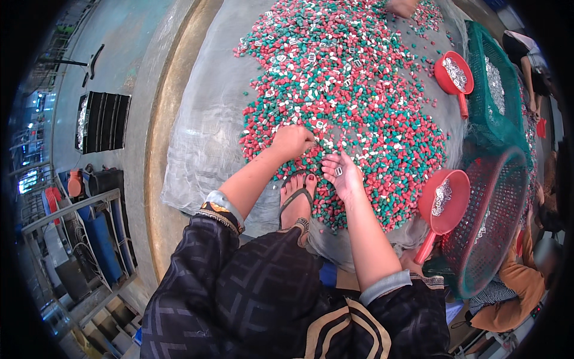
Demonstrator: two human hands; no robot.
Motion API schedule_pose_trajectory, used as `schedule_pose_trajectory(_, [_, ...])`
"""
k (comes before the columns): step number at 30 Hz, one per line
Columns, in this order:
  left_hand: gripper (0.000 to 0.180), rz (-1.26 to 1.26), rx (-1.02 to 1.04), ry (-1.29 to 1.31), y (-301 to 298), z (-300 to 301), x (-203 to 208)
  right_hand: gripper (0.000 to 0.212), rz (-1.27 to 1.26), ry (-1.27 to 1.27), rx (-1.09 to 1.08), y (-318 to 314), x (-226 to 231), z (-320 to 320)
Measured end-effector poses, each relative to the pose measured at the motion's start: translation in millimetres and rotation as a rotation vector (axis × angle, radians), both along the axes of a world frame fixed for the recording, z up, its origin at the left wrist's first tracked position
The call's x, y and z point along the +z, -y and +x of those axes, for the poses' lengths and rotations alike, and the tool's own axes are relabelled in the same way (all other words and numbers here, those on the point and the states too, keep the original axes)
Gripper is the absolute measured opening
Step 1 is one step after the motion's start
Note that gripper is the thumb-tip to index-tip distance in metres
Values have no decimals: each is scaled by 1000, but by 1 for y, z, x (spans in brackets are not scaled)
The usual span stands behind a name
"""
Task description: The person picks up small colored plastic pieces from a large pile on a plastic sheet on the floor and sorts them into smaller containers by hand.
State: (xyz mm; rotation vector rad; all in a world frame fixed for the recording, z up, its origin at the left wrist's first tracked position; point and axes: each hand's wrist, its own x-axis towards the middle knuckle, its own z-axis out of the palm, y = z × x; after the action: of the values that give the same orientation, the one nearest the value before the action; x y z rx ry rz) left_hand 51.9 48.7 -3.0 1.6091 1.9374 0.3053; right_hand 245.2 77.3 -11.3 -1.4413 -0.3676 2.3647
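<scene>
Pale sheeting (pixel 200 125) lies under a spread of red and green pebble-like pieces (pixel 382 122), probably to contain them. Just off centre toward 3 o'clock, a person's right hand (pixel 344 178) is half open, palm up, apparently cradling a small, pale, slotted buckle (pixel 339 171). At its 10 o'clock, the left hand (pixel 293 142) curls downward, fingertips obscured; whether it grips anything cannot be told.

No text, label, brand, number or sign can be read; the lit background (pixel 28 181) at the far left is too blurred to tell.
</scene>
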Motion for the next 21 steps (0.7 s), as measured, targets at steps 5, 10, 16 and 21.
schedule_pose_trajectory(5, [17,-138,390,716,-4,-14,9,38,21,38,-15,7,-2,10])
schedule_pose_trajectory(10, [14,-180,599,1601,-8,-16,28,37,8,49,-32,10,-7,18])
schedule_pose_trajectory(16, [17,113,135,214,-33,-15,-3,37,14,53,-18,13,1,17])
schedule_pose_trajectory(21, [12,24,-68,-356,-45,8,-14,44,-38,-9,-46,9,6,17])
